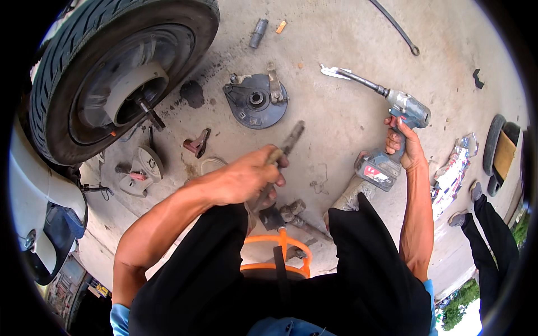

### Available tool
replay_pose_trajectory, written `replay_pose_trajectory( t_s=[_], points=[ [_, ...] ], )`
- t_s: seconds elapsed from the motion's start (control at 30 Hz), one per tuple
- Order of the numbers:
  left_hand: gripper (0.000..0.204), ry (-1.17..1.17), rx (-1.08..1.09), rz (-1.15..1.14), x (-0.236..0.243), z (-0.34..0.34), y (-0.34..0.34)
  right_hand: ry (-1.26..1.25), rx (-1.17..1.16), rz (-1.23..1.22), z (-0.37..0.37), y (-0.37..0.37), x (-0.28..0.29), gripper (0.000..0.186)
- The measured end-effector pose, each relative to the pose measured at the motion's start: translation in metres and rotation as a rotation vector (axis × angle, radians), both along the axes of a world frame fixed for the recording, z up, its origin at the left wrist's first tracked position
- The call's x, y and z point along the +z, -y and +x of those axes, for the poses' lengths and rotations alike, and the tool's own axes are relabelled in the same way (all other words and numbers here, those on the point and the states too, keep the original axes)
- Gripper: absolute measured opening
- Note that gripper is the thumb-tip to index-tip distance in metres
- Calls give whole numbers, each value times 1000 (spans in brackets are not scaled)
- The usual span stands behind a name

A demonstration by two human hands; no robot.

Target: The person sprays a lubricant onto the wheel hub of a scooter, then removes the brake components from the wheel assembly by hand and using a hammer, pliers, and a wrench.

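Note:
My right hand [404, 143] grips a cordless impact wrench [408, 107] by its handle, fingers near the trigger. The wrench's long extension [364, 82] points to the far left, past a white scrap on the ground. My left hand [259, 175] is closed around a dark, worn bar-like tool [294, 136]; my fingers hide its middle, and I cannot make out its kind. Beyond the left hand, a round brake plate [246, 115] with a lever lies on the concrete. A wheel with a black tyre [204, 19] stands at the far left, an axle projecting from its hub.
Brake shoes [150, 161] and a reddish-brown clamp-like piece [196, 144] lie below the wheel. Farther off are a socket [258, 33] and a long wrench [397, 25]. An orange-framed stool [305, 259] is under me. Crumpled packaging [453, 171] and another person's legs [493, 241] are at right.

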State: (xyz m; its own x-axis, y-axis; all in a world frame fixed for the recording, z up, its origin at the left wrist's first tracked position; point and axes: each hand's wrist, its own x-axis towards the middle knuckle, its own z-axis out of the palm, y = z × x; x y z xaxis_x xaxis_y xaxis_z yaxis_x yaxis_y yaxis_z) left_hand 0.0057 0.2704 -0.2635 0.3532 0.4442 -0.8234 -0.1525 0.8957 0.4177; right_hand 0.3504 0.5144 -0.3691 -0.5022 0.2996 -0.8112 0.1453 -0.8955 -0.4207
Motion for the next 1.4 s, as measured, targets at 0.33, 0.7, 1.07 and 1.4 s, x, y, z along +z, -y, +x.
replay_pose_trajectory(
  t_s=[0.33, 0.7, 1.07, 1.4],
  points=[
    [33, -380, -209, 377, -97, 50, 30, 1095, 726, 1247, -15, 24, 42, 39],
    [59, -1328, -403, 699, -40, 18, 2, 158, 806, 1396, -165, 90, 15, 31],
    [104, -1320, -463, 721, -101, -16, -19, -95, 999, 1631, -205, 67, -27, 18],
    [95, -1308, -466, 706, -99, -14, -23, 24, 864, 1413, -182, 26, -20, 21]
  ],
)
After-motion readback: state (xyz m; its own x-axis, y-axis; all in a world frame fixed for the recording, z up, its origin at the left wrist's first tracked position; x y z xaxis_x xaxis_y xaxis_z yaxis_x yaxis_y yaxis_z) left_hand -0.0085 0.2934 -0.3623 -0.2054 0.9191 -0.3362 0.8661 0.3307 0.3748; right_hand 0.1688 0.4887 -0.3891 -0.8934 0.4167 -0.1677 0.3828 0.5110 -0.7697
